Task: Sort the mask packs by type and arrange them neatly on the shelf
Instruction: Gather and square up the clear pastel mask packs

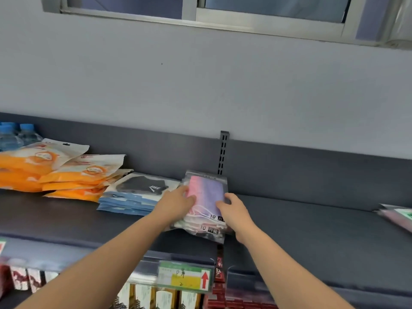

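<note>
Flat, glossy clear-plastic mask pks (207,189)

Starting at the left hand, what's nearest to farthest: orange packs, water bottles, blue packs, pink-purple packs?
1. Pink-purple packs, touching the left hand.
2. Blue packs, just left.
3. Orange packs, farther left.
4. Water bottles, far-left back.

Head view faces forward and down; close over the shelf (312,221).

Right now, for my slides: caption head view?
Left hand and right hand hold the pink stack on the shelf beside the blue stack.
</note>
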`<state>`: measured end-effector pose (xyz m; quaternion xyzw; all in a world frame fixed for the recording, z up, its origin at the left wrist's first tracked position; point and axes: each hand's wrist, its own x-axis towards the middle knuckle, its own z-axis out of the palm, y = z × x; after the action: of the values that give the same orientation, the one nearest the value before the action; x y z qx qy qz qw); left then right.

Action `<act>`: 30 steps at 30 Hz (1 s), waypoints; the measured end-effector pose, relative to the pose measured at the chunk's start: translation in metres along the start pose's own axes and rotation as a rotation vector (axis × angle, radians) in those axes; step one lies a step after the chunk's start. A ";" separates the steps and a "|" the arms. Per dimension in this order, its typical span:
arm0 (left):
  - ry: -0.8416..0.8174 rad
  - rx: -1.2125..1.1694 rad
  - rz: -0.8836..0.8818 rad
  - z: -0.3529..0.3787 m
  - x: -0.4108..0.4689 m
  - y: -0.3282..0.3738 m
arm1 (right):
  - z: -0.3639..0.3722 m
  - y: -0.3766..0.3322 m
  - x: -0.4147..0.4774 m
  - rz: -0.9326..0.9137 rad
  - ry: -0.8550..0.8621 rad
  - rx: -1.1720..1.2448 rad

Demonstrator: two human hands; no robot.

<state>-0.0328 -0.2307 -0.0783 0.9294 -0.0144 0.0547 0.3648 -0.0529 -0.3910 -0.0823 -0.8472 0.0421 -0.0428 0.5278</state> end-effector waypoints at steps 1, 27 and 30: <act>0.005 0.074 0.008 -0.001 0.002 -0.001 | 0.003 0.001 0.002 0.013 0.003 -0.007; 0.154 0.670 0.111 -0.016 0.004 0.018 | -0.003 0.004 0.013 -0.022 -0.013 -0.075; 0.143 0.672 0.191 -0.012 0.010 0.034 | -0.020 0.007 0.012 -0.028 0.027 -0.134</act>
<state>-0.0264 -0.2469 -0.0452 0.9857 -0.0570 0.1551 0.0319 -0.0431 -0.4130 -0.0795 -0.8805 0.0401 -0.0588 0.4687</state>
